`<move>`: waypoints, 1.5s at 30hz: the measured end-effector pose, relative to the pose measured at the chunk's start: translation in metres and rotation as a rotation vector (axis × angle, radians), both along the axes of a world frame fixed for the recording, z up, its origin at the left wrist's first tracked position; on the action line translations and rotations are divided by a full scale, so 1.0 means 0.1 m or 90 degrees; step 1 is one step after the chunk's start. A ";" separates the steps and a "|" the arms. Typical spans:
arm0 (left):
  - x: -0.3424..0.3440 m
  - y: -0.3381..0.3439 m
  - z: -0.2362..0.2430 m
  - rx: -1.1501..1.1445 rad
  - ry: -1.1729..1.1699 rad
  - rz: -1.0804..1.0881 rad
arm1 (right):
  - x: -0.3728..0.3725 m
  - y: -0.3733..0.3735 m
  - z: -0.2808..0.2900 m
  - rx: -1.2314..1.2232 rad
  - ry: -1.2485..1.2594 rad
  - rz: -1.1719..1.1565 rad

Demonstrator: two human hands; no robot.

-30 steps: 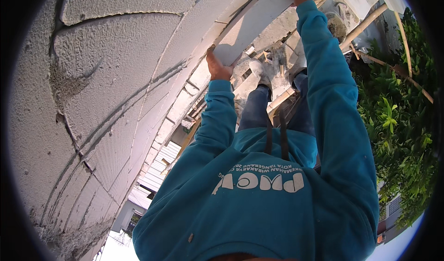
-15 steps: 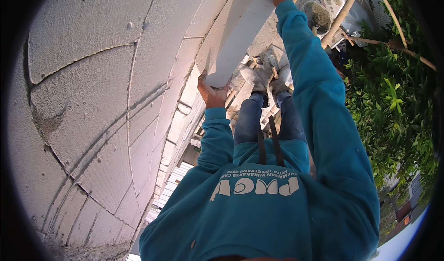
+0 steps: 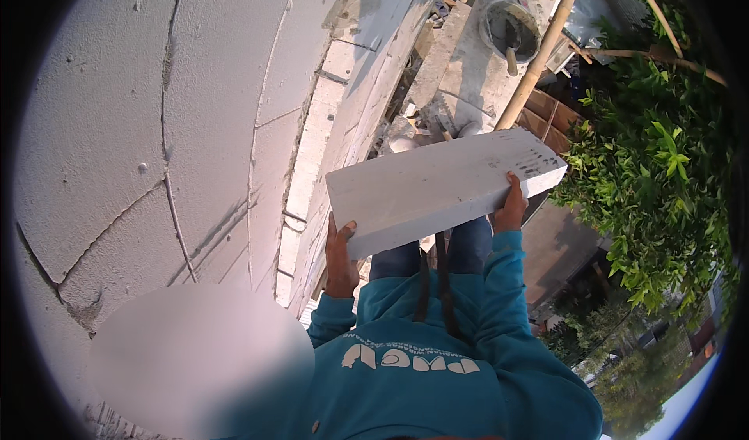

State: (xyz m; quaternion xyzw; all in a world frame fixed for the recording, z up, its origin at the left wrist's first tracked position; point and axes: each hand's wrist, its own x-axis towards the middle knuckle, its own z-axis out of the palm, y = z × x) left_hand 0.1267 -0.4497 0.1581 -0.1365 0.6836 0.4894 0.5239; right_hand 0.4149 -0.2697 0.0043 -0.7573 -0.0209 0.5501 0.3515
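A long white building block (image 3: 429,186), probably lightweight concrete, is held in front of my body, its right end a little higher in the picture. My left hand (image 3: 341,257) grips the block's left end, fingers along the end face. Around the near edge close to the right end, my right hand (image 3: 511,204) is closed with its thumb on top. Dark marks show on the block's upper face near that end. Beneath it, my shoes are partly hidden.
A wall of large white blocks (image 3: 211,89) rises along my left. A bucket (image 3: 509,30) with a tool in it stands ahead. A bamboo pole (image 3: 541,50) slants past on the right, beside leafy branches (image 3: 655,175). A pale blurred shape (image 3: 199,354) covers the lower left.
The block has come away from beside the wall, nearer my body, and turned crosswise. Both hands moved with it, and my right arm is drawn in. The pale blur has appeared.
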 end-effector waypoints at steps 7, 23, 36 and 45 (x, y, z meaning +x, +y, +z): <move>0.27 1.03 -1.65 -0.051 0.010 -0.068 | 0.66 -0.02 -1.47 -0.084 0.116 -0.164; -0.14 3.08 -4.90 0.288 0.066 -0.349 | 0.76 1.84 -4.44 0.104 0.238 -0.221; -0.48 2.58 -6.21 0.205 0.090 -0.278 | 0.07 0.65 -4.51 0.075 -0.023 0.247; -0.54 2.29 -5.84 0.067 0.187 -0.388 | -0.69 -0.24 -4.53 0.072 -0.371 0.983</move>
